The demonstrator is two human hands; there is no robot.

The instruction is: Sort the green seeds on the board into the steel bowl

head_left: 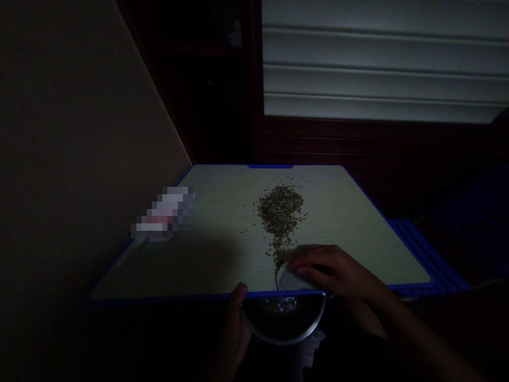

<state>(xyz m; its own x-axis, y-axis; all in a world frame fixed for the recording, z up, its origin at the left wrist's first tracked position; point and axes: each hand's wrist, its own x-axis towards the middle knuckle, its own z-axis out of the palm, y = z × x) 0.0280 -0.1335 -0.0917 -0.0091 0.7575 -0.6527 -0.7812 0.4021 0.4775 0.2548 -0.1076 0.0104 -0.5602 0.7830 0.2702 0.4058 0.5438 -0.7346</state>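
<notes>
Pic's v dark, but the pile of small grains (280, 208) is about mid-table, w/ a thin trail (277, 245) running down toward the near edge of the table (217, 207). R hand (333, 269) is at the end of that trail, fingers bent down over a curved white piece (292, 281) right by the edge; looks like it's got hold of it w/ no real gap, tho the thumb's hard to make out. IMO the piece sits there so its rim meets the grains. L hand (238, 322) seems to have the metal bowl (292, 331) by its L side, thumb up at the table edge, fingers hidden, so can't tell how tight. Prob. keeps the bowl tucked up under the edge so anything slipping over lands in it. Some bits (281, 304) show inside, too dim to ID. Pixelated white thing (165, 213) is over on the L, well apart from the grains, idk what it is.
</notes>
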